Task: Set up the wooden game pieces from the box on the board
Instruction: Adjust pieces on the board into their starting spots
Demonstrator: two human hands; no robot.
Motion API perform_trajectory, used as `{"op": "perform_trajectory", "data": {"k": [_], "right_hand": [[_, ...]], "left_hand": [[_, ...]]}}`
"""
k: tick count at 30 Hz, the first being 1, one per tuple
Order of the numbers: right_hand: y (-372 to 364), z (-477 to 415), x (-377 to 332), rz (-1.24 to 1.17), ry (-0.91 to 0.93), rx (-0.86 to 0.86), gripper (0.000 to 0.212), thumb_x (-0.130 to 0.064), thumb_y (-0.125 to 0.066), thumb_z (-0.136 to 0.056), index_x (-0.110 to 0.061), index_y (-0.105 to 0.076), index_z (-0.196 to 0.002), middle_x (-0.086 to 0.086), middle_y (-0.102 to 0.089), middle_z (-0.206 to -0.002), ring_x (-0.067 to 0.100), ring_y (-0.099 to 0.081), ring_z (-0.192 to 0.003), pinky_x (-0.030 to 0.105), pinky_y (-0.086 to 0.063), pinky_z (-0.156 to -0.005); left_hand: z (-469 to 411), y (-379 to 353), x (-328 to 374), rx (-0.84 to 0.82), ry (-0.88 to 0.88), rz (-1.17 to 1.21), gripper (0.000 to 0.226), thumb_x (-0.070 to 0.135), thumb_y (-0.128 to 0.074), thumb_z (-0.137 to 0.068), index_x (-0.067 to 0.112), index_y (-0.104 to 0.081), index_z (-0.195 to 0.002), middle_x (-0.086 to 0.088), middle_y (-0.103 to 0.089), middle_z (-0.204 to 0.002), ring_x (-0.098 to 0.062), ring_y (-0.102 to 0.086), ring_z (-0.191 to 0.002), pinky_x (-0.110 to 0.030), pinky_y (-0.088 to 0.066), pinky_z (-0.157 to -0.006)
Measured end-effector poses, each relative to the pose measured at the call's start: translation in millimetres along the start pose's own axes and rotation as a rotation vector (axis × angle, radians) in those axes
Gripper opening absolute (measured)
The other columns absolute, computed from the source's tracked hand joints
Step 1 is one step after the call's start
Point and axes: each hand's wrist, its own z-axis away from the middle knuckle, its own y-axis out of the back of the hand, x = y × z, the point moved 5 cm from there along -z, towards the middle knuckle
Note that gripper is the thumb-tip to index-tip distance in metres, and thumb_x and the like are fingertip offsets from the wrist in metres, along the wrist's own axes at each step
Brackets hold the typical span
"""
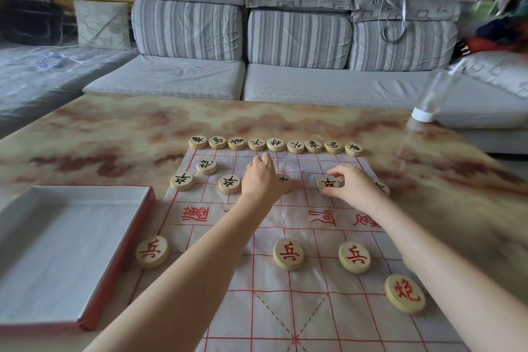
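Left: box (63, 251) lies open on the tabletop (114, 134); no pieces show in the part in view.

Board (314, 323), far side: black back row (275, 144) of nine is complete along the edge. One black cannon (206, 166) is placed on the left; a right-hand partner is not visible. Two black soldiers (182, 181) stand on their line.

Left hand (261, 177): back of hand up, fingers curled down, just beside a third, half-hidden soldier (284, 181). Cannot tell whether it holds it.

Right hand (350, 183): thumb and fingers pinch the fourth black soldier (328, 183), which is on the board at its line. A fifth piece (383, 188) is partly hidden behind this hand.

Near side: three red soldiers (288, 254) and one red cannon (404, 297) are visible, nothing more.

Judgement: black is nearly finished and being straightened. Red is barely begun: soldiers, a cannon and the whole back row remain. Where those pieces are cannot be seen.
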Motion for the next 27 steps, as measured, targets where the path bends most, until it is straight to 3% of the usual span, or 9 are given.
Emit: {"op": "perform_trajectory", "data": {"k": [8,13,17,22,27], "right_hand": [[-5.7,-2.9,11.8,-0.018,-0.005,0.004,0.045,-0.031,-0.074,-0.074,-0.018,-0.061,-0.115,0.002,-0.058,-0.118,0.017,-0.056,-0.105,0.031,-0.045,-0.090],[-7.2,-4.1,13.2,-0.025,-0.010,0.017,0.047,-0.030,-0.076,-0.073,-0.018,-0.061,-0.116,0.003,-0.059,-0.118,0.017,-0.056,-0.105,0.032,-0.046,-0.092],[-7.1,-3.3,12.3,-0.036,-0.006,0.031,0.048,-0.028,-0.075,-0.075,-0.016,-0.060,-0.118,0.003,-0.057,-0.121,0.017,-0.056,-0.107,0.029,-0.044,-0.091],[-6.3,-1.3,10.4,-0.047,-0.001,0.034,0.048,-0.026,-0.074,-0.076,-0.014,-0.060,-0.120,0.004,-0.058,-0.121,0.017,-0.056,-0.108,0.029,-0.044,-0.091],[-5.9,0.1,8.9,-0.056,0.002,0.052,0.047,-0.025,-0.074,-0.076,-0.015,-0.059,-0.120,0.003,-0.059,-0.121,0.018,-0.057,-0.107,0.030,-0.044,-0.089]], "left_hand": [[-4.9,-6.5,-6.6,-0.042,0.036,0.009,0.057,0.049,-0.069,-0.071,0.007,-0.057,-0.107,-0.013,-0.054,-0.110,-0.030,-0.053,-0.104,-0.038,-0.046,-0.084],[-5.6,-7.9,-3.6,-0.200,-0.035,0.050,0.040,0.028,-0.061,-0.084,0.021,-0.057,-0.123,-0.013,-0.055,-0.124,-0.028,-0.046,-0.119,-0.032,-0.038,-0.100],[-4.7,-7.6,-5.0,-0.282,-0.060,0.168,0.048,0.021,-0.061,-0.084,0.018,-0.050,-0.131,-0.007,-0.054,-0.133,-0.021,-0.050,-0.122,-0.026,-0.038,-0.098],[-2.5,-8.9,-13.7,-0.172,-0.053,0.130,0.067,0.039,-0.074,-0.071,0.015,-0.048,-0.128,-0.008,-0.052,-0.126,-0.023,-0.048,-0.117,-0.037,-0.042,-0.099],[-2.1,-9.9,-15.5,-0.110,-0.085,0.135,0.053,0.038,-0.074,-0.071,0.015,-0.058,-0.116,-0.007,-0.057,-0.115,-0.021,-0.055,-0.104,-0.030,-0.046,-0.088]]}}
